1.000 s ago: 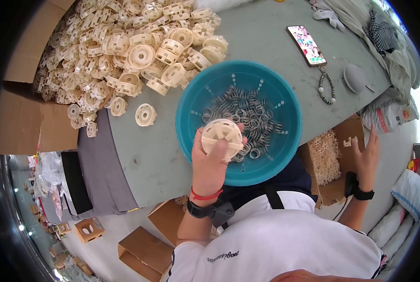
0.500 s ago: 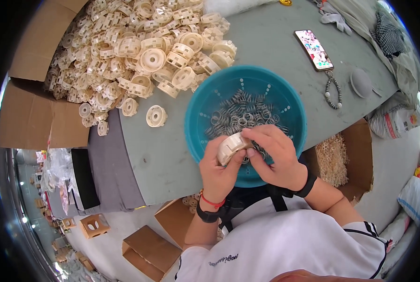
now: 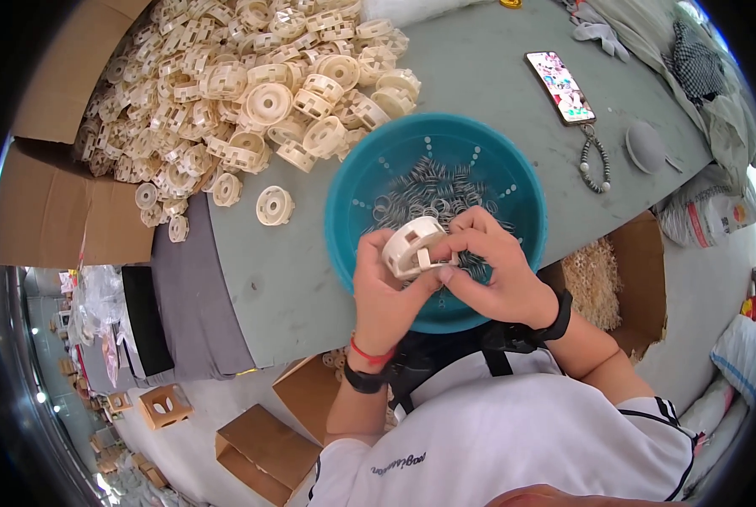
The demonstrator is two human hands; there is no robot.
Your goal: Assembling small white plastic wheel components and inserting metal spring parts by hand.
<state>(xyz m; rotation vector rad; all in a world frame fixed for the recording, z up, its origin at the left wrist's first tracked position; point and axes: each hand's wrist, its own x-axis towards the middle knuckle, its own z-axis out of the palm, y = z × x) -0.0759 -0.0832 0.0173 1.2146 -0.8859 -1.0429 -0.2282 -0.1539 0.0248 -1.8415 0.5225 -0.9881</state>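
My left hand (image 3: 384, 283) is closed round a cream round plastic housing (image 3: 412, 245) with slots in its side, tilted above a blue basin (image 3: 337, 221). Close against its right side, my right hand (image 3: 504, 275) pinches a small cream plastic piece (image 3: 425, 258); fingers partly cover it, and I cannot tell whether it is joined to the housing. Beneath both hands, many small metal coil springs (image 3: 433, 190) lie in the basin.
A large heap of similar cream housings (image 3: 217, 93) covers the table's far left, with one loose housing (image 3: 275, 205) beside it. At the right lie a lit phone (image 3: 561, 88) with a beaded strap and a grey oval object (image 3: 646, 148). An open carton (image 3: 640, 279) holds small pale parts.
The housing has been turned in my left hand, so its flat face and slotted side show more. My right fingers have shifted, and the small cream piece now shows between them.
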